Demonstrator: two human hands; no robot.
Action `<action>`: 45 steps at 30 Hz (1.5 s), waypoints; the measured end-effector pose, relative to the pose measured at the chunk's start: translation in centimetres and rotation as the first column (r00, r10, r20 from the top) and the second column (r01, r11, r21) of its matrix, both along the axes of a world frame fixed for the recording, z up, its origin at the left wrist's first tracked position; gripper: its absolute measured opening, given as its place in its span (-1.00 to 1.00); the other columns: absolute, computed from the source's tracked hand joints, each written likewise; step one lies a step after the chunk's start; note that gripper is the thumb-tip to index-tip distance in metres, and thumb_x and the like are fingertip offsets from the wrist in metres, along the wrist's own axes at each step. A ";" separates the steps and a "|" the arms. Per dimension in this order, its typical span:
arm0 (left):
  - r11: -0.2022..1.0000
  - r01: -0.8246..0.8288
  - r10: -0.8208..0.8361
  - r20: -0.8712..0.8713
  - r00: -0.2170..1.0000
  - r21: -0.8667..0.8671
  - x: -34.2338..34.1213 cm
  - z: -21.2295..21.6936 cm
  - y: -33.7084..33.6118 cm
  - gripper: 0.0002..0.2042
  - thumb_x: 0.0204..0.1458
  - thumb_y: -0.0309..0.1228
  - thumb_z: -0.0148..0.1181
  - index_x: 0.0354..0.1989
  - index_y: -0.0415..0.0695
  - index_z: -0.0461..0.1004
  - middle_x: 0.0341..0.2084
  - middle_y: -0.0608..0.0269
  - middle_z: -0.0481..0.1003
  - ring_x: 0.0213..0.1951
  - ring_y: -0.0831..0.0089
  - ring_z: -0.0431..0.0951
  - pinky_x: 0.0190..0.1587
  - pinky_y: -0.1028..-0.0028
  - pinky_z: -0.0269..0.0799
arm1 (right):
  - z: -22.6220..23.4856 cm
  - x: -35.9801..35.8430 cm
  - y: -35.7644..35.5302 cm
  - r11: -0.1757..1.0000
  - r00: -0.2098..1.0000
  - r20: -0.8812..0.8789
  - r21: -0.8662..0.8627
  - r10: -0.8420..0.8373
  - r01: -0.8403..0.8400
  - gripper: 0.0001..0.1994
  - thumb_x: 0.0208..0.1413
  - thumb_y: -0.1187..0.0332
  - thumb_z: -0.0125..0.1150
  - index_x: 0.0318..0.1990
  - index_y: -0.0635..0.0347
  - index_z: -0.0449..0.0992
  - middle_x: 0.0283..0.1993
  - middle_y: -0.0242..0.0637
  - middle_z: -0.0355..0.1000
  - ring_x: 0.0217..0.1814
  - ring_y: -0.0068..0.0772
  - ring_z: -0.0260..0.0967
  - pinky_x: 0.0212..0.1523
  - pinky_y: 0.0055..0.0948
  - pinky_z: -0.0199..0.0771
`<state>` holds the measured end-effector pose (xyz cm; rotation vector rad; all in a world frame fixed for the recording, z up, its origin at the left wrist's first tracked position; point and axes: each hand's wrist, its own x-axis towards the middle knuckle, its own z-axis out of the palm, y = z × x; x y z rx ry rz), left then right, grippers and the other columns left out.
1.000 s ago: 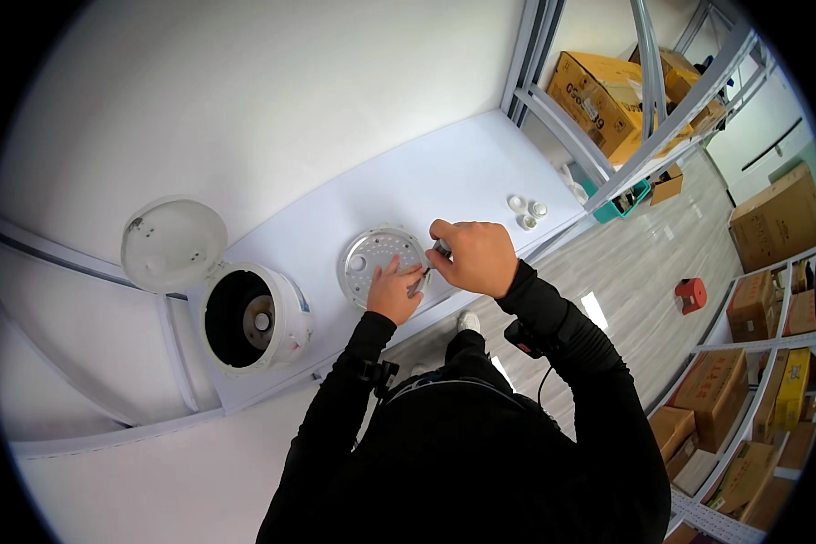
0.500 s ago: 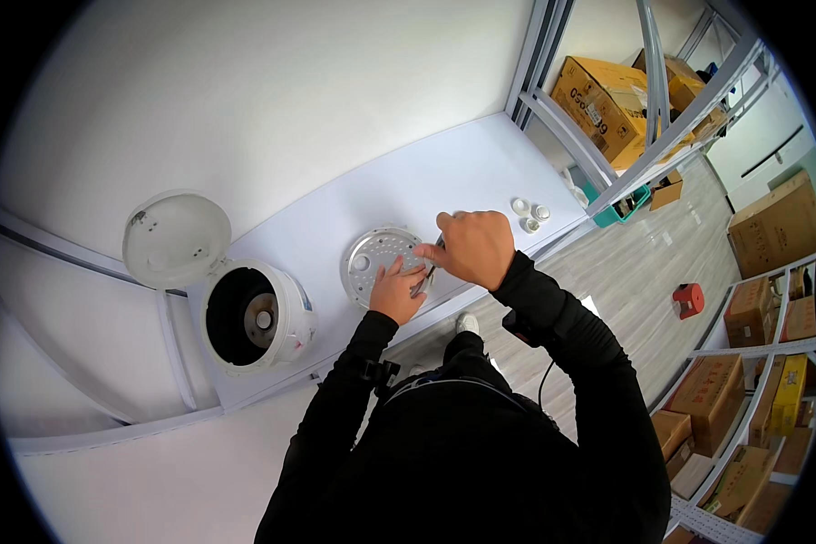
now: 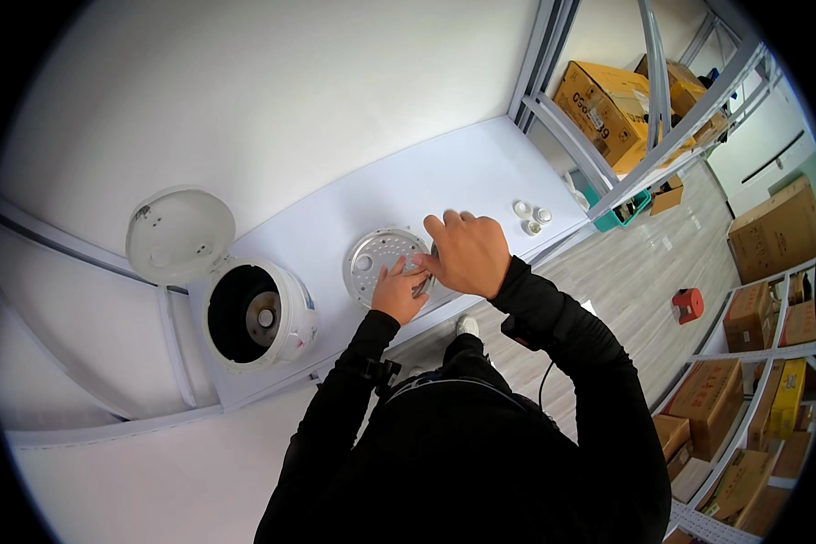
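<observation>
A round silver plate with many small holes (image 3: 392, 245) and one larger round opening lies on the white table. My left hand (image 3: 397, 296) rests on its near right part, fingers outstretched and apart over the metal. Above the plate's right edge is my right hand (image 3: 470, 254), its back turned up and its fingers curled closed. A sliver of something dark shows beside its thumb, but the hand hides most of it. To the left stands a white rice cooker (image 3: 290, 313) with its lid (image 3: 179, 234) raised and no inner pot over the heating plate (image 3: 263, 319).
Three small white round containers (image 3: 533, 218) stand near the table's right end. Grey metal posts (image 3: 598, 163) rise past that end, with cardboard boxes (image 3: 605, 113) beyond. Box-filled shelves (image 3: 712, 390) line the right side. A red stool-like object (image 3: 687, 306) sits on the floor.
My right hand has moved slightly left and turned at the wrist. The thin dark piece seen below it before is now mostly hidden. My left hand stays on the plate.
</observation>
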<state>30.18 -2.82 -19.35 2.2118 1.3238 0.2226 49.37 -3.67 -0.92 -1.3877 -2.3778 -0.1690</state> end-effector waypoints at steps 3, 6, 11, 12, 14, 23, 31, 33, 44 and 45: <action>1.000 -0.005 0.005 0.023 1.000 0.015 0.1 0.0 -0.1 -0.43 0.03 -0.21 0.34 0.30 0.13 0.53 0.33 0.47 0.46 0.52 0.02 0.13 0.48 -0.30 -0.07 | -1.1 0.4 1.1 0.960 0.972 -0.124 0.225 0.197 -0.166 -0.60 0.07 0.04 0.43 -0.25 0.13 0.42 -0.49 -0.25 0.36 -0.49 -0.18 0.43 -0.54 -0.24 0.36; 1.000 -0.008 0.007 0.044 0.999 0.026 0.1 -0.1 -0.2 -0.43 0.03 -0.22 0.34 0.31 0.13 0.52 0.33 0.47 0.46 0.52 0.02 0.12 0.48 -0.30 -0.07 | -0.6 0.6 1.5 0.971 0.984 -0.030 0.170 0.176 -0.168 -0.63 0.09 0.04 0.40 -0.23 0.12 0.44 -0.42 -0.25 0.38 -0.45 -0.20 0.44 -0.55 -0.26 0.34; 1.000 0.001 -0.001 0.031 1.000 0.002 0.0 0.2 -0.1 -0.43 0.03 -0.22 0.33 0.31 0.13 0.52 0.34 0.47 0.45 0.52 0.00 0.12 0.48 -0.30 -0.08 | 0.2 0.2 1.0 0.974 0.977 0.212 -0.209 -0.040 0.085 -0.59 0.05 0.09 0.41 -0.10 0.12 0.42 -0.31 -0.26 0.40 -0.40 -0.22 0.47 -0.55 -0.27 0.32; 1.000 0.003 -0.003 0.028 1.000 -0.010 0.1 0.5 -0.1 -0.43 0.04 -0.22 0.33 0.31 0.13 0.52 0.34 0.47 0.46 0.52 0.00 0.12 0.48 -0.30 -0.08 | 0.2 0.1 0.7 0.972 0.974 0.220 -0.211 -0.056 0.104 -0.59 0.05 0.10 0.41 -0.10 0.12 0.41 -0.32 -0.26 0.41 -0.41 -0.22 0.47 -0.56 -0.27 0.31; 1.000 0.000 0.000 0.029 1.000 -0.018 0.2 0.6 -0.1 -0.44 0.04 -0.22 0.33 0.30 0.12 0.53 0.34 0.46 0.46 0.52 0.00 0.12 0.48 -0.31 -0.08 | -0.1 0.4 0.1 0.999 0.998 0.058 0.034 0.009 -0.011 -0.62 0.10 0.07 0.40 -0.19 0.12 0.40 -0.47 -0.28 0.39 -0.53 -0.20 0.44 -0.59 -0.26 0.29; 1.000 -0.006 0.007 0.065 0.998 -0.004 -0.1 0.0 -0.1 -0.45 0.03 -0.24 0.33 0.29 0.11 0.54 0.32 0.43 0.47 0.51 -0.05 0.12 0.46 -0.33 -0.08 | 0.5 -0.3 0.4 0.949 0.979 0.181 -0.278 -0.098 0.147 -0.64 0.03 0.23 0.38 -0.09 0.16 0.40 -0.34 -0.24 0.40 -0.38 -0.21 0.49 -0.51 -0.28 0.36; 1.000 -0.016 0.014 0.103 0.995 0.016 0.0 -0.1 -0.2 -0.46 0.02 -0.25 0.35 0.26 0.09 0.56 0.30 0.41 0.49 0.50 -0.05 0.14 0.46 -0.32 -0.08 | -0.7 0.1 0.8 1.000 0.999 0.034 0.022 0.015 -0.016 -0.66 0.07 0.14 0.41 -0.23 0.12 0.40 -0.48 -0.28 0.38 -0.49 -0.21 0.45 -0.53 -0.27 0.35; 1.000 -0.019 0.017 0.103 0.995 0.018 -0.1 -0.3 -0.2 -0.46 0.02 -0.25 0.35 0.26 0.08 0.56 0.30 0.41 0.49 0.50 -0.05 0.15 0.46 -0.32 -0.07 | 0.4 -0.4 0.6 0.958 0.979 0.189 -0.258 -0.079 0.127 -0.67 0.04 0.22 0.39 -0.15 0.14 0.40 -0.37 -0.24 0.38 -0.36 -0.19 0.47 -0.45 -0.26 0.40; 1.000 -0.023 0.022 0.091 0.996 0.003 0.0 -0.1 -0.2 -0.46 0.02 -0.25 0.36 0.26 0.08 0.56 0.32 0.41 0.48 0.51 -0.02 0.13 0.48 -0.30 -0.08 | 0.2 -0.4 0.5 0.984 0.993 0.108 -0.166 -0.048 0.065 -0.70 0.06 0.21 0.38 -0.23 0.14 0.40 -0.42 -0.25 0.37 -0.41 -0.20 0.46 -0.52 -0.27 0.38; 1.000 -0.025 0.025 0.093 0.995 0.001 0.0 0.0 -0.3 -0.46 0.02 -0.25 0.36 0.26 0.08 0.56 0.32 0.41 0.48 0.52 -0.01 0.13 0.48 -0.30 -0.09 | 0.5 -0.7 0.4 0.940 0.976 0.190 -0.299 -0.108 0.162 -0.69 0.04 0.23 0.38 -0.18 0.15 0.40 -0.37 -0.24 0.38 -0.35 -0.20 0.46 -0.49 -0.27 0.39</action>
